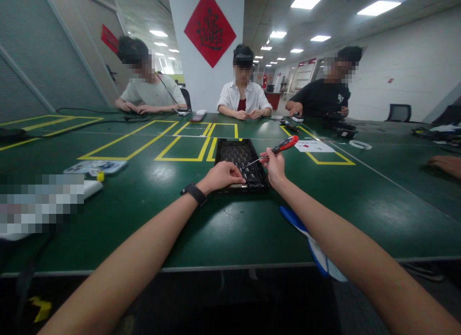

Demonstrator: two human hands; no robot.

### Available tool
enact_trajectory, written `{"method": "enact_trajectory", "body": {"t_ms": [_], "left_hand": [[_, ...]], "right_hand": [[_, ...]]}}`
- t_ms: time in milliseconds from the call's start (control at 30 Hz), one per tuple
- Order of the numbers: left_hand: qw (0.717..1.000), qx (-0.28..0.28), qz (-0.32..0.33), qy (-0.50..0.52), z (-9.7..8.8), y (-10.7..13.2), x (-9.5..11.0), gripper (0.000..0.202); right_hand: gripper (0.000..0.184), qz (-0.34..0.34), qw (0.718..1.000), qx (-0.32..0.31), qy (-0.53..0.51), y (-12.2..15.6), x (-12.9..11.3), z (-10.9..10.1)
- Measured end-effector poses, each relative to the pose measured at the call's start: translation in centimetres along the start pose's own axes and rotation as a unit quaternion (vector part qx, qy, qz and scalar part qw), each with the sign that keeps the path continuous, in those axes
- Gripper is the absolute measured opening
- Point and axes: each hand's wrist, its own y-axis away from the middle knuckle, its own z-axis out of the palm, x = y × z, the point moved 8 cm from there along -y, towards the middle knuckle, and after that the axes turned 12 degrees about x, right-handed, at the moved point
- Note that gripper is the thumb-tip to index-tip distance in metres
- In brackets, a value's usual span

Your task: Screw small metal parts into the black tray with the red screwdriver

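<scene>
A black, open-topped plastic case (233, 147) lies on the table in front of me, its inside dark with many small shiny parts or ridges. My left hand (222, 175) reaches over its near left side, fingers bent together down into it. What those fingers pinch, if anything, is hidden. With my right hand (274, 167) I hold a screwdriver (286, 143) with a red and black handle, slanting down to the left. Its thin metal shaft points into the case close to my left fingertips. Whether the tip touches anything there I cannot tell.
Yellow tape rectangles (180, 159) mark the green table (223, 234). A blue and white glove (317, 251) lies under my right forearm. A printed sheet (314, 146) lies to the right, a white power strip (92, 188) to the left. Three people sit across; another person's hand (446, 165) rests far right.
</scene>
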Motion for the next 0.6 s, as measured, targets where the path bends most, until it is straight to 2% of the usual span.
{"method": "enact_trajectory", "body": {"t_ms": [167, 433, 600], "left_hand": [[1.0, -0.001, 0.012, 0.011, 0.1, 0.0, 0.1, 0.035], [0.994, 0.113, 0.013, 0.0, -1.5, -0.4, -0.4, 0.04], [0.992, 0.125, 0.005, -0.007, -1.8, -0.4, -0.4, 0.031]], "right_hand": [[0.016, 0.015, 1.0, 0.006, -0.016, 0.3, -0.2, 0.0], [0.012, 0.075, 0.994, -0.015, -0.08, 0.3, -0.7, 0.3], [0.014, 0.089, 0.99, -0.048, -0.103, 0.5, -0.8, 1.0]]}}
